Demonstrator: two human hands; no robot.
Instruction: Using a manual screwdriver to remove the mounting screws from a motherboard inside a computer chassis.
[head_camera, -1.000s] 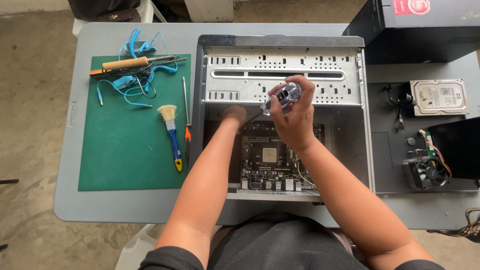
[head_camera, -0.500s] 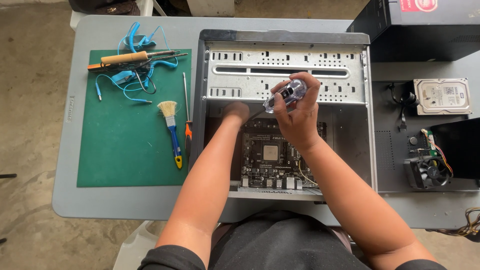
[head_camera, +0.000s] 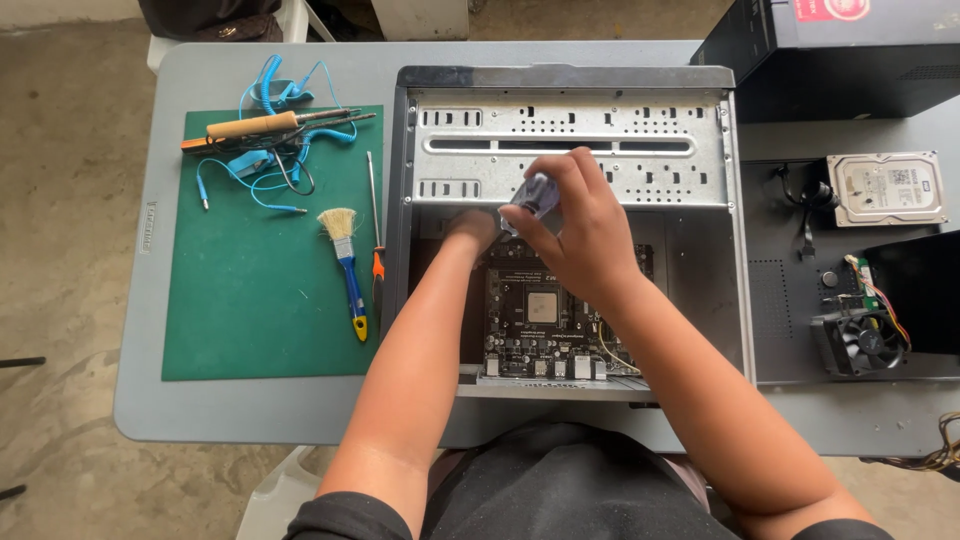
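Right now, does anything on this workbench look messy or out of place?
A little. The blue coiled cable lies tangled over the soldering iron on the green mat, and a loose hard drive and cooling fan sit outside the open computer case.

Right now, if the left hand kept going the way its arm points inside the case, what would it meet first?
Probably the perforated drive bracket. The left hand sits low in the open computer case, at the motherboard's top edge, pointing up-frame towards that bracket. Depth is unclear; it might pass underneath.
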